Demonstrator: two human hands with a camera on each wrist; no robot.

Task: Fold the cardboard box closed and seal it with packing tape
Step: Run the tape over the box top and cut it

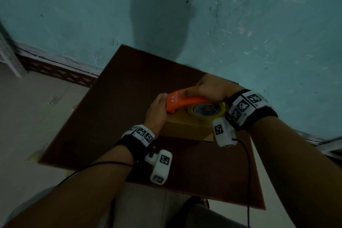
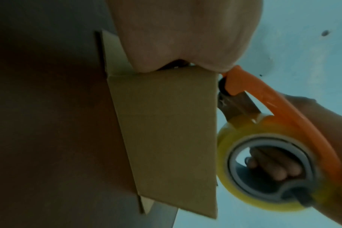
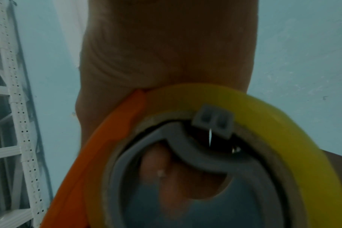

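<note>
Both hands are working on the cardboard box (image 1: 187,127), which is sitting closed on the brown tabletop (image 1: 103,109) directly under them. My right hand (image 1: 211,89) is gripping the orange tape dispenser (image 1: 185,101), thumb lying along its curved handle and fingers (image 2: 271,166) hooked through the core of the yellow tape roll (image 1: 207,111). My left hand (image 1: 157,111) is wrapping over the box's left end, fingers curling down the side right where the dispenser's nose is touching the top edge (whether it is pinning a tape end there I cannot tell, since the palm is hiding it).

I am judging this to be the sealing step, with the flaps already folded down and the dispenser sitting at the left end of the top. The next move is probably calling for a steady pull of the dispenser toward my right wrist, keeping its nose pressed flat on the cardboard while my left hand is bracing the box against sliding.

Beyond my right hand the teal wall (image 1: 259,24) is standing close behind the table's far edge, so room that way is looking tight. To the left of my left hand the tabletop is lying bare and wide. The table's near edge is lying below my wrists, well apart from the box
</note>
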